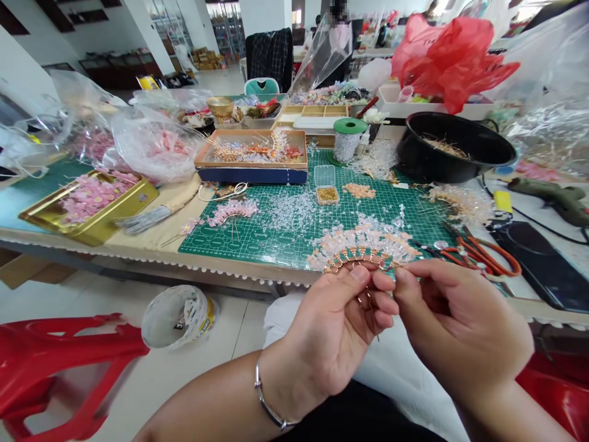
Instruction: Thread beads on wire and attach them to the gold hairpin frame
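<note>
A beaded hair ornament [361, 248] on a curved copper wire frame fans out in pale pink and clear beads just above my hands. My left hand [335, 325], with a metal bangle [267, 399] on its wrist, pinches the frame from below, and wire ends hang down through its fingers. My right hand [460, 325] grips the frame's right end between its fingertips. A smaller pink beaded spray [232, 212] lies on the green cutting mat [257, 242], beyond my left hand.
Orange-handled pliers [483, 258] lie right of the ornament. Behind them stand a black bowl [455, 147] and a glue gun [547, 196]. Loose clear beads [289, 212] cover the mat. A tray of beaded pieces [251, 150] stands beyond. A red stool [59, 368] is on the floor at left.
</note>
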Available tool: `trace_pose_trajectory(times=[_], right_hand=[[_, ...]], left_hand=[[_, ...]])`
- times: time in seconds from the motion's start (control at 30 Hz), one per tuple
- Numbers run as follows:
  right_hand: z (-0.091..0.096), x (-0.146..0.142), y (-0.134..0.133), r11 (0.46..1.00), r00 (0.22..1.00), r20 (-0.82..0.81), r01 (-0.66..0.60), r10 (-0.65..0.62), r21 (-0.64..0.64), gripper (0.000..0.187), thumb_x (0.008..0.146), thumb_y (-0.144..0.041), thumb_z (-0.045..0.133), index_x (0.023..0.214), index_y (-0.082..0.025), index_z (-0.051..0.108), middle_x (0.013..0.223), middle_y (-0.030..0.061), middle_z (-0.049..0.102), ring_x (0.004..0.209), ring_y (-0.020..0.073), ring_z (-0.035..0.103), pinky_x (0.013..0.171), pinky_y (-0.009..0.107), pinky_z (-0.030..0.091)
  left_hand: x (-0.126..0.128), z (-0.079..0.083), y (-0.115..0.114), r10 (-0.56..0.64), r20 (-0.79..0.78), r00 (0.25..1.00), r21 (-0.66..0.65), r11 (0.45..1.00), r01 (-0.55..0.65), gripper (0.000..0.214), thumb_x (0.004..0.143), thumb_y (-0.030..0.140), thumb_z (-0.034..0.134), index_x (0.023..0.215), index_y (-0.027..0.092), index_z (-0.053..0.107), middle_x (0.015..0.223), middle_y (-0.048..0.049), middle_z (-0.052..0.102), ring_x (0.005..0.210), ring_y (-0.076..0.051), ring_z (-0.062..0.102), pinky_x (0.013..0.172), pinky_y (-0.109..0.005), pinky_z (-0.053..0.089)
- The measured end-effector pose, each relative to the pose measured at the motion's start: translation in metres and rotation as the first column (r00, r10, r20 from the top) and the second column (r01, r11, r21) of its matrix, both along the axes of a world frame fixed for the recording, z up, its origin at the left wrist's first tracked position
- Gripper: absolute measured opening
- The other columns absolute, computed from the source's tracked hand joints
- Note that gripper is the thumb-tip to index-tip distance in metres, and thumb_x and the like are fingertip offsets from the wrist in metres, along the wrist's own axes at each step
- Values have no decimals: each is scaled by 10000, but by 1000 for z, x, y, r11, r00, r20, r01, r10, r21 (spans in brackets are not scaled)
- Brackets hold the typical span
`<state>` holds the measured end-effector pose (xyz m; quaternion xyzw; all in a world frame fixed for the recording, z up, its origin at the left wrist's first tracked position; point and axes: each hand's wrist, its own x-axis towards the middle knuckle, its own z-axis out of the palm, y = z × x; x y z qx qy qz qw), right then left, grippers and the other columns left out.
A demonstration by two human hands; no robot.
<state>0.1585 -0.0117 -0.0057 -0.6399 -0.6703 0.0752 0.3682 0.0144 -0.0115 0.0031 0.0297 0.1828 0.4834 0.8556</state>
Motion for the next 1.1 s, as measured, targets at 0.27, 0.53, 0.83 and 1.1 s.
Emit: trace_pose_trajectory(times=[0.27, 0.53, 0.83, 1.1], right_hand=[[12, 3, 10, 983, 972, 236, -26, -17, 181, 222, 929, -323, 530, 750, -234, 628, 532, -2, 602, 480, 164, 539, 498, 301, 319], [-2, 31, 16, 932, 820, 448, -343, 357, -115, 203, 855, -304, 546, 716, -222, 670, 520, 27, 624, 437, 186, 521, 513, 310, 260], [13, 27, -25, 515, 704, -28, -545, 709, -662, 207, 741, -86, 553, 658, -251, 648, 554, -55, 629, 467, 102, 487, 416, 222, 258], [9, 40, -32, 458, 840, -482, -541, 250, -705, 105, 643, -137, 632, 586, -224, 638, 467, -59, 443, 456, 82, 275, 416, 219, 185]], left_hand=[[-9, -19, -4, -235, -138, 962, 142, 957, 254, 378, 919, 458, 647, 994, 94, 712, 781, -76, 693, 594, -142, 690, 539, -219, 570], [-58, 17, -20, -465, -476, 747, 269, 732, 627, 355, 910, 386, 637, 1201, 192, 703, 1121, -127, 726, 920, -203, 738, 774, -274, 559], [-61, 46, 20, 45, -825, 563, 562, 160, 812, 559, 806, -120, 374, 1022, 207, 773, 1242, -82, 734, 1205, -223, 664, 1036, -341, 491], [-57, 14, 39, 171, -720, 673, 684, 339, 645, 376, 923, 73, 492, 947, 264, 815, 1105, -110, 770, 1088, -234, 697, 998, -385, 494]])
